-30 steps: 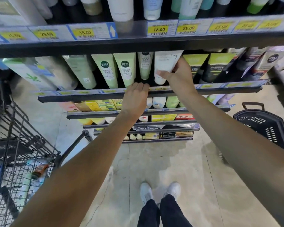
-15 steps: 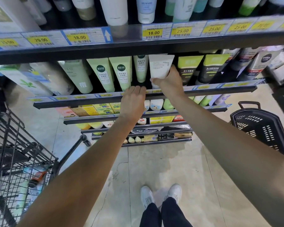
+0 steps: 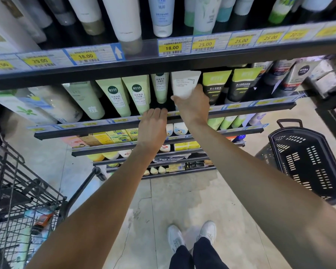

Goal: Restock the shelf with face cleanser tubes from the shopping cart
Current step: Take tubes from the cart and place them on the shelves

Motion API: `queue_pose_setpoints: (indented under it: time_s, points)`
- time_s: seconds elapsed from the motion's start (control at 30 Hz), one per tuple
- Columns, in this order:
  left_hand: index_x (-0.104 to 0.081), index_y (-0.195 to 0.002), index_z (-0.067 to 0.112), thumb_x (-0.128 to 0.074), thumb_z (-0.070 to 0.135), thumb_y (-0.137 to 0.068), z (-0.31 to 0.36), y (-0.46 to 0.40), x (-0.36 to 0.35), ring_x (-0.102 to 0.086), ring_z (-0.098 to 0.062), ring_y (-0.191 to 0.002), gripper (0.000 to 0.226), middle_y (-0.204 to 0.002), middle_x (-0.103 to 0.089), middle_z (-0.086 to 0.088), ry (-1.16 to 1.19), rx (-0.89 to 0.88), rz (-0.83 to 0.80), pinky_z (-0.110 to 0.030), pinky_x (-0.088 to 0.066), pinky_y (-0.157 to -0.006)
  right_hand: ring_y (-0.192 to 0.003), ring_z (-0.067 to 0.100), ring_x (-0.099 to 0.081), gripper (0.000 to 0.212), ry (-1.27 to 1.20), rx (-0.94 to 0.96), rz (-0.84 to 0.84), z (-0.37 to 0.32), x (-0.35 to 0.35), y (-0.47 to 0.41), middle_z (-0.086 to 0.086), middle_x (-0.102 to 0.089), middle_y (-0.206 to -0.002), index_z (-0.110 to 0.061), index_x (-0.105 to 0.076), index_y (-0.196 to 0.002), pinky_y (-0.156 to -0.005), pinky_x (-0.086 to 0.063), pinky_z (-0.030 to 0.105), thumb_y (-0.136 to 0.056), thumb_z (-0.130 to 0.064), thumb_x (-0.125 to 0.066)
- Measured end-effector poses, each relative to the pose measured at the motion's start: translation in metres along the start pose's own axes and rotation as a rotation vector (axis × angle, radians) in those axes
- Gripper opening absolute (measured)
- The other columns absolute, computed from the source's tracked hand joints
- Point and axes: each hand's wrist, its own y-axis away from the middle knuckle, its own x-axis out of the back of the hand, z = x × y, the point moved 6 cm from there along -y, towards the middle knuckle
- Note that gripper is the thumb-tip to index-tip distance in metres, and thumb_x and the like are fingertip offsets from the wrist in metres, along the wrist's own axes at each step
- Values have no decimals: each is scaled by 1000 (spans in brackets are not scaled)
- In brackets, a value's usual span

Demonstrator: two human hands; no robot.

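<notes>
Head view, looking down along both bare arms to a dark store shelf (image 3: 163,121) with yellow price tags along its front rail. The right hand (image 3: 192,107) grasps a white cleanser tube (image 3: 184,84) by its lower end, thumb on the left edge and fingers wrapped round the right side, the tube standing cap-down in the row on the shelf. Just left of that hand stands a narrow pale green tube (image 3: 160,87), and further left two wider light green tubes (image 3: 124,96). To the right of the hand are dark tubes with yellow-green tops (image 3: 215,84). The left hand (image 3: 153,129) lies flat and unclenched, palm down, holding nothing, its fingertips at the shelf's front rail, just below and left of the right hand. Well below and left of the left hand, a wire shopping cart (image 3: 17,191) holds a few more packaged items. A black plastic basket (image 3: 306,164) sits on the floor, far right of the right arm.
</notes>
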Motion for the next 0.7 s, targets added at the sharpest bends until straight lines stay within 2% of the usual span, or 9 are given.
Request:
queue_pose_setpoints:
  time_s: [0.13,0.7]
  points:
    - [-62,-89,8,-70,-11,-68,0,0,-2,-54,-28,-73,29,-76,-57,-8,-16,-7,-8,-35,-44,-72,-107,28,-66,51,-16,-24,14,1,3,1,5,-69,-114,-11,-51,-115,-71,-44,31,-83,-34,-83]
    - [-63,-92,8,-68,-10,-70,1,1,-2,-56,-27,-76,29,-79,-59,-8,-1,1,-31,-35,-45,-73,-106,26,-67,49,-17,-46,-33,4,-1,0,4,-69,-115,-12,-57,-114,-79,-55,36,-83,-39,-83]
